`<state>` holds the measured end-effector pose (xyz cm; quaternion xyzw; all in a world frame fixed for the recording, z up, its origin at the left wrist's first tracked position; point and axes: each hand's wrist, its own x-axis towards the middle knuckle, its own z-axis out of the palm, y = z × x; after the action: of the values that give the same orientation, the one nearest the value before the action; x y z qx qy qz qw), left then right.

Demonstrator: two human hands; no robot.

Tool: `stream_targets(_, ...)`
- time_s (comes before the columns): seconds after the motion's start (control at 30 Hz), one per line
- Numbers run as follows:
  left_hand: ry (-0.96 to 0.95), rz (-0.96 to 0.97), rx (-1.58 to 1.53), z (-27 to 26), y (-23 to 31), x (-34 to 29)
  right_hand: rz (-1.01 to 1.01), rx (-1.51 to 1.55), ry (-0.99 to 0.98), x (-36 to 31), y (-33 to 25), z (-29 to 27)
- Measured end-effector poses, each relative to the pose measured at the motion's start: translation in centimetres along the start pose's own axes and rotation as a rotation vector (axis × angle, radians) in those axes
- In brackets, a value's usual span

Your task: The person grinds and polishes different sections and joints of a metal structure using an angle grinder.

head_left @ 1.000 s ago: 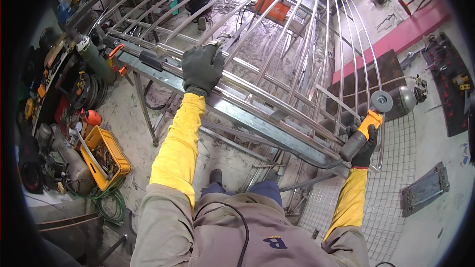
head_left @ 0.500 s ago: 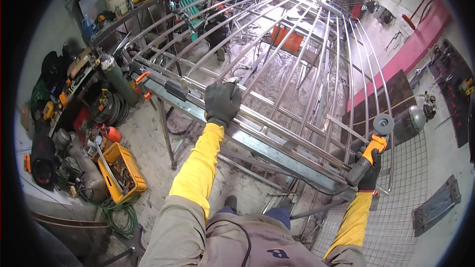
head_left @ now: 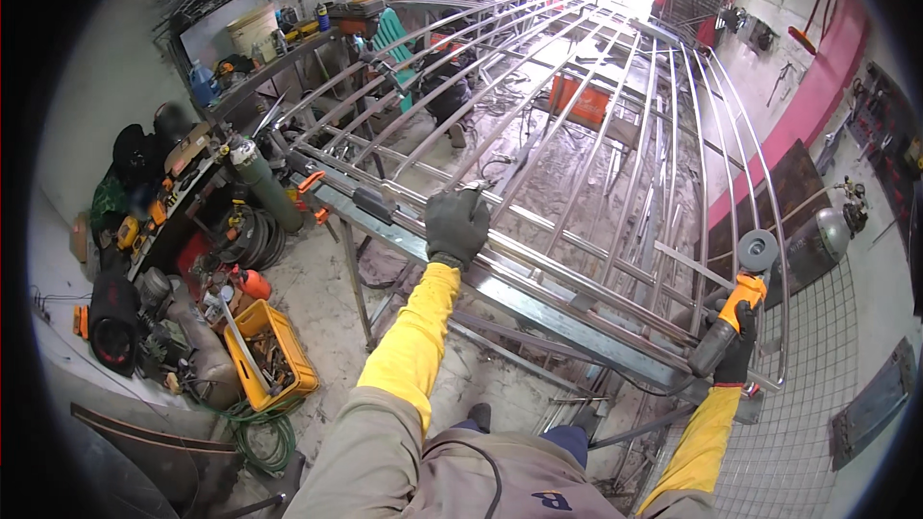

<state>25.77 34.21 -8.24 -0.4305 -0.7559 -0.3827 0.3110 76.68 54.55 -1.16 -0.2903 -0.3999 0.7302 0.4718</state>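
Note:
A large frame of shiny metal tubes [head_left: 615, 281] lies across a work stand, its long bars running away from me. My left hand [head_left: 458, 227], in a dark grey glove, is closed over the frame's near rail. At the right end of that rail, my right hand [head_left: 738, 351], in a dark glove, holds a yellow and grey angle grinder [head_left: 745, 296]. Its round disc points up and away from me, near the outer curved tubes. Whether the disc is spinning I cannot tell. An orange clamp [head_left: 310, 185] sits at the rail's left end.
A yellow crate [head_left: 306, 373] of metal pieces and a green hose [head_left: 264, 442] lie on the floor at left. Gas cylinders stand at left [head_left: 261, 183] and lean at right [head_left: 817, 245]. Beyond the bars, a crouching person [head_left: 450, 96] is partly hidden. Wire mesh [head_left: 808, 365] lies at right.
The view has swung a little left and up, so the scene sits further right and lower. Both hands keep their holds, with the grinder still at the frame's right end.

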Motion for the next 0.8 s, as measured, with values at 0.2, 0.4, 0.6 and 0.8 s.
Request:
stream_targets(0.2,-0.035,-0.014,-0.041,0.0,1.0,0.3,-0.034,0.019,0.046,-0.7,-0.6,-0.3)
stream_targets(0.4,-0.132,-0.060,-0.028,-0.4,0.0,0.2,-0.178,0.028,0.123,0.1,0.5,-0.8)
stream_targets(0.6,-0.694,-0.587,-0.460,-1.9,1.7,8.1,-0.166,0.028,0.105,-0.2,0.9,0.4)
stream_targets(0.8,-0.940,-0.404,-0.750,-5.4,14.6,18.1,-0.112,-0.016,0.057,-0.8,0.4,-0.7)
